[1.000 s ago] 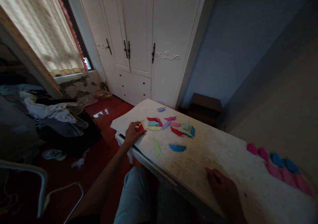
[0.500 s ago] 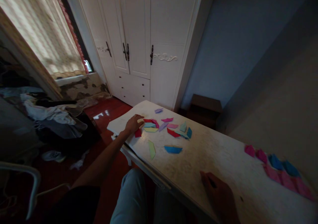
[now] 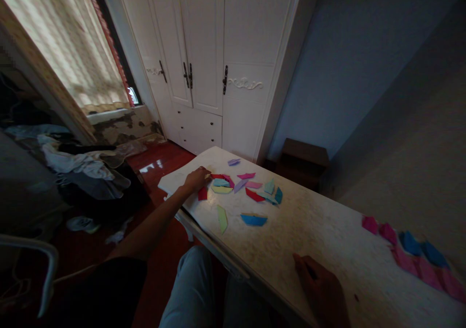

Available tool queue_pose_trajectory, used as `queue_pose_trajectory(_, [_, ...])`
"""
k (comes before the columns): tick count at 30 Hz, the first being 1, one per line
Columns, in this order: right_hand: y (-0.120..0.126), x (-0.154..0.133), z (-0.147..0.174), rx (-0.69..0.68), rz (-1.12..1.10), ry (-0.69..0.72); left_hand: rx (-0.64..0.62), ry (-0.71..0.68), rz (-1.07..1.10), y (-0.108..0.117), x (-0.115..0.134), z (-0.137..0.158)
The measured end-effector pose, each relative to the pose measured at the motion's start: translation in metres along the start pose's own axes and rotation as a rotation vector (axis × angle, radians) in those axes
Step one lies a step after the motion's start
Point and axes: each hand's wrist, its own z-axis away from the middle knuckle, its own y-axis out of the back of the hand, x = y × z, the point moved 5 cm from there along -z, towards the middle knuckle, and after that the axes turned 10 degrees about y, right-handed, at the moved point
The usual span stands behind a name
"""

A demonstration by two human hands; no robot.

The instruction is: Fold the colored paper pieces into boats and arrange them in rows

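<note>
My left hand (image 3: pixel 197 178) reaches over the far left part of the white table (image 3: pixel 284 231), fingers drawn together at the left edge of a loose group of folded paper pieces. A small pale bit shows at the fingertips; its kind is unclear. Right beside them is a red folded piece (image 3: pixel 217 176), and another red piece (image 3: pixel 203 193) lies under the wrist. Pale yellow (image 3: pixel 222 189), lilac (image 3: pixel 240 186) and pink (image 3: pixel 246 175) pieces lie close by. My right hand (image 3: pixel 320 284) rests curled on the near tabletop, no object visible in it.
A blue piece (image 3: pixel 254 219) and a light green piece (image 3: pixel 222 219) lie nearer to me. Joined pink and blue folded pieces (image 3: pixel 418 253) sit at the right. Behind the table stand a white wardrobe (image 3: pixel 240 114) and a brown box-like stand (image 3: pixel 304 155). Clothes (image 3: pixel 80 163) are heaped at left.
The fingers of my left hand have drawn in and dipped slightly at the paper group. My right hand stays in place. The view has shifted a little.
</note>
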Motion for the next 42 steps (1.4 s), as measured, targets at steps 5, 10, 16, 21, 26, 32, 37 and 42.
queue_pose_trajectory(5, [0.002, -0.002, 0.000, 0.009, 0.012, 0.020, -0.062, -0.135, 0.020, -0.004, 0.010, -0.001])
queue_pose_trajectory(10, [0.001, -0.001, 0.000, 0.007, 0.018, 0.013, -0.075, -0.153, 0.027, -0.005, 0.013, -0.004])
queue_pose_trajectory(16, [-0.001, 0.001, 0.000, -0.007, 0.012, -0.003, -0.053, -0.158, 0.024, -0.001, 0.006, -0.003])
queue_pose_trajectory(21, [-0.001, 0.002, 0.001, -0.018, 0.027, -0.001, -0.036, -0.143, 0.019, 0.002, 0.000, -0.001])
queue_pose_trajectory(26, [0.001, 0.000, 0.001, -0.010, 0.026, 0.006, -0.014, -0.093, 0.013, 0.004, -0.003, -0.006])
queue_pose_trajectory(32, [0.001, -0.001, 0.001, 0.007, 0.004, 0.032, -0.003, -0.060, 0.016, 0.005, -0.002, -0.009])
queue_pose_trajectory(37, [0.001, -0.001, 0.001, 0.016, -0.001, 0.006, 0.006, -0.044, 0.024, 0.010, 0.003, -0.002])
queue_pose_trajectory(42, [0.000, 0.000, 0.001, 0.006, 0.004, 0.006, -0.011, 0.056, 0.016, 0.016, -0.002, 0.019])
